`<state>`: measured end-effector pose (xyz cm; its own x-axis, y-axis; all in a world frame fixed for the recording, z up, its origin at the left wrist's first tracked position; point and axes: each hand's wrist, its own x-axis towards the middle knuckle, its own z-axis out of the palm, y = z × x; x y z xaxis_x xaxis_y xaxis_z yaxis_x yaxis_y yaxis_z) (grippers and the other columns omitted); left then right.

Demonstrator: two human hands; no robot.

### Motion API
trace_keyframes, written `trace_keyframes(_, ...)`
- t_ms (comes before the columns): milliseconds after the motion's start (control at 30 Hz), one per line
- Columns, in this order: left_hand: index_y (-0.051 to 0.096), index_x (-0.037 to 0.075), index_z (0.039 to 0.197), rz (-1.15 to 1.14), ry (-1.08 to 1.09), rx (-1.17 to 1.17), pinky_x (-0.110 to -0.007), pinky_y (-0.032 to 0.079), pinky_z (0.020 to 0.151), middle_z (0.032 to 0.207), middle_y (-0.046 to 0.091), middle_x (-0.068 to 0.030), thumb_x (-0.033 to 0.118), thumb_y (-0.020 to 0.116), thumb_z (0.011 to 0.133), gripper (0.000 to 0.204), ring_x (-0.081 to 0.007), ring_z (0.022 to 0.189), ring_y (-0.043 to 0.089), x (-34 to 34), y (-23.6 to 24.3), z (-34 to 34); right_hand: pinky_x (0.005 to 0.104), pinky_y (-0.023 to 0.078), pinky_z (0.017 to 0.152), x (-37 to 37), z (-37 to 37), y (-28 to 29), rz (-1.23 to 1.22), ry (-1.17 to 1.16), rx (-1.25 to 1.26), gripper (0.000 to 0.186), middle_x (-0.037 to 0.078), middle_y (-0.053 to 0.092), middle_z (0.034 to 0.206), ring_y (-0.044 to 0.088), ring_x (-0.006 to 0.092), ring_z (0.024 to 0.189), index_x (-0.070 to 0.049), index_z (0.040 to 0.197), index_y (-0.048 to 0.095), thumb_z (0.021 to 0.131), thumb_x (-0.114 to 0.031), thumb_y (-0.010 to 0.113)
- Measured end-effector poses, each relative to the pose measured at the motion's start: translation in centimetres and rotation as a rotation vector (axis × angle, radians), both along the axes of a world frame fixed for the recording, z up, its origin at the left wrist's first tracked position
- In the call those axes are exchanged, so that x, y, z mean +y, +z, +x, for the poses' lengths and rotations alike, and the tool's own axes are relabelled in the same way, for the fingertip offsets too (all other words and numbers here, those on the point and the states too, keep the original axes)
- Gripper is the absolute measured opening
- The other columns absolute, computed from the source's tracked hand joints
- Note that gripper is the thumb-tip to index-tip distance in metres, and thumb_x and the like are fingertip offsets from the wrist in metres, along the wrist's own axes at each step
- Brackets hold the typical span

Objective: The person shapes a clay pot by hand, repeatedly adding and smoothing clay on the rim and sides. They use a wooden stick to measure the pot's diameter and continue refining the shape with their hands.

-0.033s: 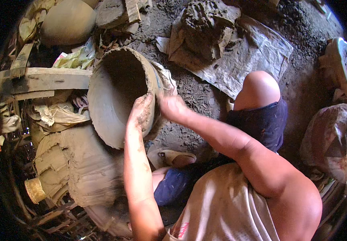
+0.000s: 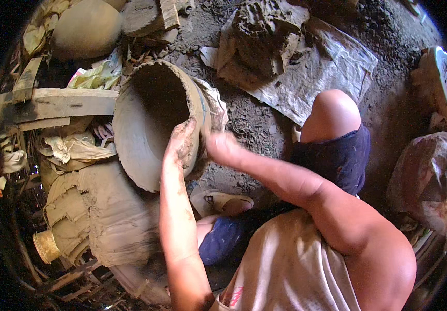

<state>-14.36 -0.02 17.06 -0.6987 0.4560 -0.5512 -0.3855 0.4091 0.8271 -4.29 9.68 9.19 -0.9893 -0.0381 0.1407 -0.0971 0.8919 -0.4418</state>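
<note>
Currently, the left hand (image 2: 182, 140) touches the clay pot (image 2: 133, 132) at its four o'clock, blurred right hand (image 2: 222, 149) just outside, and I cannot tell whether either grips.

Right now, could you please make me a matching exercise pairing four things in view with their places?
1. left hand
2. right hand
3. dark clay lump
4. yellowish container

A. beside the clay vessel's outer wall
B. over the vessel's rim
C. toward the picture's lower left
D. on a pale sheet

Pairs: 1-B; 2-A; 3-D; 4-C
</note>
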Motion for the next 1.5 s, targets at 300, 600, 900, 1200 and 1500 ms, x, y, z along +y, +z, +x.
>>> trace_keyframes(300, 0.061, 0.0, 0.113, -0.074, 0.062, 0.028, -0.036, 0.05, 0.083, 0.104, 0.066, -0.0072, 0.037, 0.058, 0.092, 0.042, -0.0187, 0.091, 0.062, 1.0, -0.8, -2.0, 0.0394, 0.054, 0.053, 4.0, -3.4, -0.3, -0.345, -0.266, 0.209, 0.013, 0.011, 0.065, 0.069, 0.066, 0.0281, 0.061, -0.005, 0.08, 0.064, 0.071, -0.013, 0.061)
trace_keyframes(600, 0.056, 0.0, 0.12, 0.35, 0.2, -0.165, -0.033, 0.042, 0.098, 0.122, 0.058, -0.0086, 0.039, 0.052, 0.095, 0.046, -0.0184, 0.108, 0.056, 0.3, 0.6, -2.5, 0.0458, 0.053, 0.051, -1.5, 2.0, 0.3, -0.28, 0.169, -0.235, 0.031, 0.014, 0.065, 0.067, 0.066, 0.0292, 0.058, -0.003, 0.105, 0.055, 0.075, -0.01, 0.057)
trace_keyframes(900, 0.057, 0.003, 0.12, -0.286, 0.026, 0.021, -0.034, 0.049, 0.083, 0.109, 0.063, -0.006, 0.05, 0.057, 0.09, 0.055, -0.017, 0.097, 0.06, 0.6, 0.4, -1.2, 0.0429, 0.052, 0.052, -2.1, 1.5, -1.2, -0.301, -0.063, -0.108, 0.049, 0.017, 0.062, 0.073, 0.064, 0.0297, 0.061, 0.007, 0.124, 0.042, 0.079, -0.01, 0.052)
trace_keyframes(1200, 0.062, 0.004, 0.11, -0.28, -0.107, -0.065, -0.03, 0.048, 0.08, 0.102, 0.064, -0.0018, 0.034, 0.062, 0.091, 0.036, -0.0132, 0.089, 0.059, -1.8, 1.5, 0.0, 0.0443, 0.052, 0.054, 3.9, -4.6, -2.2, -0.366, -0.258, 0.262, 0.028, 0.017, 0.064, 0.076, 0.065, 0.032, 0.065, -0.002, 0.102, 0.054, 0.076, -0.013, 0.056)
trace_keyframes(1500, 0.057, 0.001, 0.119, 0.202, 0.143, -0.133, -0.035, 0.045, 0.095, 0.121, 0.059, -0.0084, 0.033, 0.059, 0.092, 0.042, -0.0179, 0.111, 0.055, -0.8, 0.7, -1.0, 0.0455, 0.053, 0.057, -2.7, 3.6, 0.6, -0.48, 0.142, -0.129, 0.029, 0.019, 0.066, 0.076, 0.067, 0.0317, 0.068, 0.0, 0.102, 0.053, 0.076, -0.014, 0.058)
